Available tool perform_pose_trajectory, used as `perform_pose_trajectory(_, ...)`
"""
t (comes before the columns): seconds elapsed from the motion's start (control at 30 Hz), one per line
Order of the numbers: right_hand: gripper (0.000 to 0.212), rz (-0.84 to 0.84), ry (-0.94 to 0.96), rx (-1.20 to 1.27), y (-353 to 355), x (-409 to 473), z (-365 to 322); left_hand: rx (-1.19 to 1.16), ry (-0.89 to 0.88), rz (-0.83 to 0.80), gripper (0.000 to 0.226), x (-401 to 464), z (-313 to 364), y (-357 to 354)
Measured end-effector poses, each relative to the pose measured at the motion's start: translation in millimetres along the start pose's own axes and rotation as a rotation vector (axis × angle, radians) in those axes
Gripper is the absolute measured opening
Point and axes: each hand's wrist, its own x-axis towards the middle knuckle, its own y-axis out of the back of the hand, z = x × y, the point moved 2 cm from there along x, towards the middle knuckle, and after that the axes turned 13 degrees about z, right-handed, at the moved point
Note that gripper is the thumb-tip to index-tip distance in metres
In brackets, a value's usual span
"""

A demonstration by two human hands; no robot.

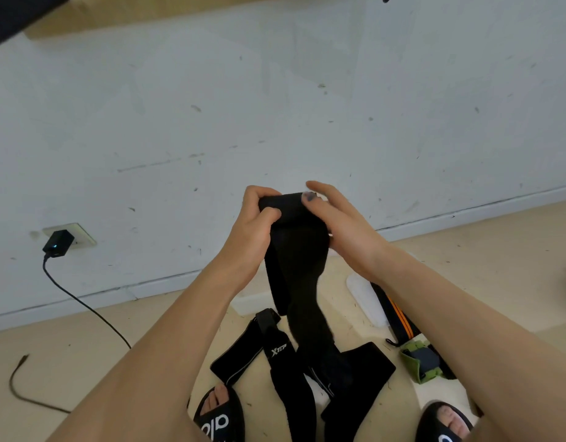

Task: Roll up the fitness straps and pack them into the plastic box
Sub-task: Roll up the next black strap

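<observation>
**Black strap being gripped from both sides**

A wide black fabric fitness strap [294,247] is being held up off the floor, its rolled top end being clamped between both hands. The left hand [254,223] is being kept curled shut on the roll's left side, thumb pressed over the front. The right hand [339,223] is being laid against the right side, thumb on the roll, upper fingers extended loosely. Below the hands, the strap's loose tail is being left hanging down onto more black straps with white lettering [285,355] lying on the beige floor [84,346]. Under the right forearm, a white plastic piece [364,298] is being partly hidden; whether it is the box cannot be told.
</observation>
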Motion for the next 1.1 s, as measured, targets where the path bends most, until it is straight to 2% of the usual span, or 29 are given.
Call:
perform_pose_trajectory(0.1, 0.054, 0.119, -0.057, 0.042, -3.1, 5.1, -2.6, 0.069, -0.032, 0.031, 0.019, -2.6, 1.7, -2.8)
perform_pose_trajectory(0.23, 0.03, 0.111, -0.086, -0.005, -14.1, -2.1, 9.2, 0.089, 0.045, -0.098, 0.021, -20.8, -3.1, -17.9)
perform_pose_trajectory(0.33, 0.026, 0.108, -0.096, -0.009, -10.0, -5.1, 11.1, 0.082, 0.043, -0.113, 0.023, -21.6, -4.8, -16.4)
perform_pose_trajectory(0.47, 0.04, 0.056, -0.138, -0.044, -7.1, -3.8, 11.4, 0.133, -0.002, -0.133, 0.026, -17.3, -4.8, -14.0)
perform_pose_trajectory(0.63, 0.045, 0.066, -0.103, -0.163, -5.9, -1.4, 7.1, 0.086, -0.084, -0.076, 0.03, -6.6, -3.3, -5.9)
perform_pose_trajectory(0.8, 0.033, 0.097, -0.035, -0.057, -7.0, 0.3, 5.3, 0.064, -0.137, -0.096, 0.029, -6.0, -2.0, -4.9)
perform_pose_trajectory(0.97, 0.019, 0.07, 0.039, -0.044, -4.1, -0.1, 2.4, -0.004, -0.01, -0.152, 0.02, -4.0, -7.0, -9.5)
perform_pose_trajectory(1.1, 0.019, 0.041, 0.002, 0.039, -5.0, 0.1, 3.3, -0.065, -0.014, -0.111, 0.023, -2.1, -5.1, -6.9)
